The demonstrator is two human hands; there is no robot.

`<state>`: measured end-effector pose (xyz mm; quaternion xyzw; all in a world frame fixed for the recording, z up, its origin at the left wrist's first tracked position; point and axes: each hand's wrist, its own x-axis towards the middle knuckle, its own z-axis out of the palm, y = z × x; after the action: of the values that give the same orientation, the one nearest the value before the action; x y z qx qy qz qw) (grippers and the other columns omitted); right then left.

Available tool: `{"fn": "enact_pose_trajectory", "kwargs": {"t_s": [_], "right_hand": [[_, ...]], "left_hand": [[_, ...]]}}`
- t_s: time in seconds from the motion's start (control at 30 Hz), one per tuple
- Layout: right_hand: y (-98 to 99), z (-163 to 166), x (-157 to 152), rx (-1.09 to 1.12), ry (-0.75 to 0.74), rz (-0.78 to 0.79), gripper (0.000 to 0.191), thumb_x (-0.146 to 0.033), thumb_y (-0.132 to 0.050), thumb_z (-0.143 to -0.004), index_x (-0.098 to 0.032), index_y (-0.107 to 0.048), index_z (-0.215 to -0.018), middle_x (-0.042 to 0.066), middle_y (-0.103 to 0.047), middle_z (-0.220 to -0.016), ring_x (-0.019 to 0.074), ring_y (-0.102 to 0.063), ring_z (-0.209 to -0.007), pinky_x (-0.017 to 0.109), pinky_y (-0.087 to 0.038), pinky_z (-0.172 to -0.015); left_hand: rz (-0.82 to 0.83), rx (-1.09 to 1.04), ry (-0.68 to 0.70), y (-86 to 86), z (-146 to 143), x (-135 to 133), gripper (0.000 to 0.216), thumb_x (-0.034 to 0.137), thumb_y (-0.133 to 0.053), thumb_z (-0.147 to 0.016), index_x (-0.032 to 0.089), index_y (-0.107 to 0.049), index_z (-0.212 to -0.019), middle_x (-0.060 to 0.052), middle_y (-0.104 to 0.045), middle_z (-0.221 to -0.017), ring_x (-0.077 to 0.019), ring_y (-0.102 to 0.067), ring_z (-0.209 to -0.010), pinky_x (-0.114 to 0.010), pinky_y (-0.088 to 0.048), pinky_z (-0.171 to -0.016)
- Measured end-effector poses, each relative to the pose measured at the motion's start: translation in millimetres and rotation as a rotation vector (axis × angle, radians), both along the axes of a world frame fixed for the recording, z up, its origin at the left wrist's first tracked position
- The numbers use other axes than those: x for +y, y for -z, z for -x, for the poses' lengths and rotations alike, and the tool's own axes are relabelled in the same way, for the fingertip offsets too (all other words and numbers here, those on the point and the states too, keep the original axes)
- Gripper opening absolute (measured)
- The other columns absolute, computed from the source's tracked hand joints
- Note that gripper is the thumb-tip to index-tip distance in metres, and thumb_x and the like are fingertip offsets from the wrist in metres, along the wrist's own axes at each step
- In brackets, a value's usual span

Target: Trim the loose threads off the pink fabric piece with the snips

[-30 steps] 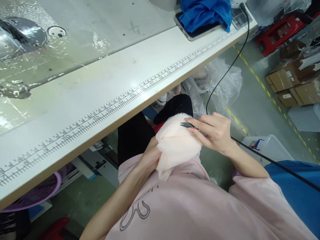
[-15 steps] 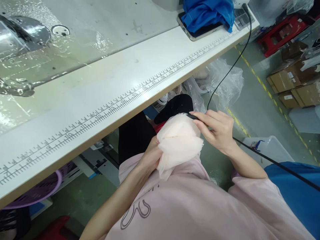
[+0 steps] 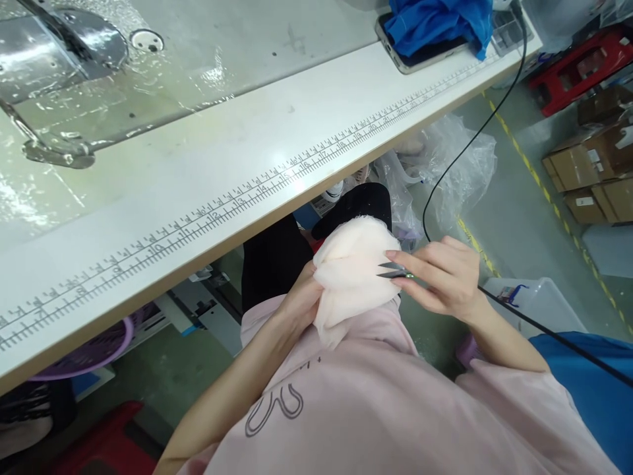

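Note:
My left hand is closed on the edge of a bunched piece of pale, sheer fabric held above my lap. Part of that hand is hidden behind the cloth. At the fabric's right side my right hand grips a pair of thread snips. The two dark, pointed blades stand apart and point left, over the face of the cloth. Whether the tips touch it I cannot tell.
A white table edge with a printed ruler crosses in front of me. Sewing machine metal parts are at upper left. A phone lies under blue cloth. A black cable hangs at right, near cardboard boxes.
My right hand has moved down slightly from the fabric's upper edge to its right side. The snips' blades now show, spread apart. The view has shifted a little.

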<state>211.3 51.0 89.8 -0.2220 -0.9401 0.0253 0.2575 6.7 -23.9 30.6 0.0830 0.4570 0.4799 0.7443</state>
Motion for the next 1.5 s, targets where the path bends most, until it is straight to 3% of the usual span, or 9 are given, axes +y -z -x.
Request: {"fn": "enact_pose_trajectory", "kwargs": {"t_s": [0.27, 0.6, 0.77, 1.07, 1.33, 1.5], "right_hand": [[-4.0, 2, -7, -0.091, -0.067, -0.191, 0.03, -0.031, -0.068, -0.087, -0.016, -0.066, -0.113, -0.005, -0.059, -0.061, 0.0091, -0.046, -0.057, 0.029, -0.029, -0.054], [-2.9, 8, -6, -0.079, -0.094, -0.212, 0.034, -0.033, -0.069, -0.086, -0.019, -0.066, -0.117, -0.005, -0.057, -0.062, 0.009, -0.045, -0.057, 0.03, -0.027, -0.054], [-3.6, 10, -5, -0.081, -0.108, -0.23, 0.025, -0.033, -0.067, -0.088, -0.02, -0.068, -0.11, -0.006, -0.058, -0.061, 0.008, -0.046, -0.056, 0.029, -0.029, -0.054], [-2.6, 11, -4, -0.06, -0.139, -0.212, 0.028, -0.03, -0.071, -0.085, -0.015, -0.068, -0.109, -0.006, -0.058, -0.057, 0.0085, -0.044, -0.055, 0.027, -0.031, -0.054], [-3.5, 9, -4, -0.057, -0.136, -0.201, 0.029, -0.029, -0.07, -0.086, -0.014, -0.067, -0.11, -0.005, -0.059, -0.059, 0.0083, -0.045, -0.054, 0.028, -0.029, -0.054], [-3.7, 12, -5, -0.087, -0.14, -0.202, 0.032, -0.031, -0.07, -0.086, -0.015, -0.066, -0.113, -0.006, -0.059, -0.06, 0.0086, -0.046, -0.056, 0.028, -0.029, -0.055]], "left_hand": [[0.039, -0.009, -0.037, 2.0, -3, 3, 0.031, 0.014, -0.082, -0.055, 0.017, -0.073, -0.085, -0.005, -0.075, -0.082, -0.0237, -0.069, -0.074, -0.03, -0.055, -0.062], [0.025, -0.003, -0.032, 1.6, -5, 3, 0.036, 0.01, -0.078, -0.055, 0.016, -0.074, -0.09, -0.008, -0.076, -0.089, -0.0255, -0.07, -0.076, -0.031, -0.057, -0.063], [0.0, -0.034, -0.018, 3.5, -5, 2, 0.032, 0.012, -0.078, -0.059, 0.017, -0.075, -0.09, -0.008, -0.076, -0.089, -0.025, -0.07, -0.076, -0.031, -0.057, -0.064], [0.005, -0.061, -0.009, 3.2, -5, 4, 0.028, 0.01, -0.078, -0.06, 0.018, -0.075, -0.087, -0.006, -0.075, -0.086, -0.0249, -0.07, -0.075, -0.034, -0.058, -0.068], [0.038, -0.019, -0.025, 0.6, -6, 5, 0.025, 0.012, -0.081, -0.052, 0.015, -0.073, -0.075, -0.004, -0.074, -0.076, -0.0185, -0.065, -0.063, -0.026, -0.051, -0.055], [0.019, -0.023, -0.023, 3.7, -6, 3, 0.023, 0.012, -0.08, -0.054, 0.015, -0.073, -0.075, -0.004, -0.074, -0.077, -0.0198, -0.066, -0.067, -0.026, -0.051, -0.057]]}}
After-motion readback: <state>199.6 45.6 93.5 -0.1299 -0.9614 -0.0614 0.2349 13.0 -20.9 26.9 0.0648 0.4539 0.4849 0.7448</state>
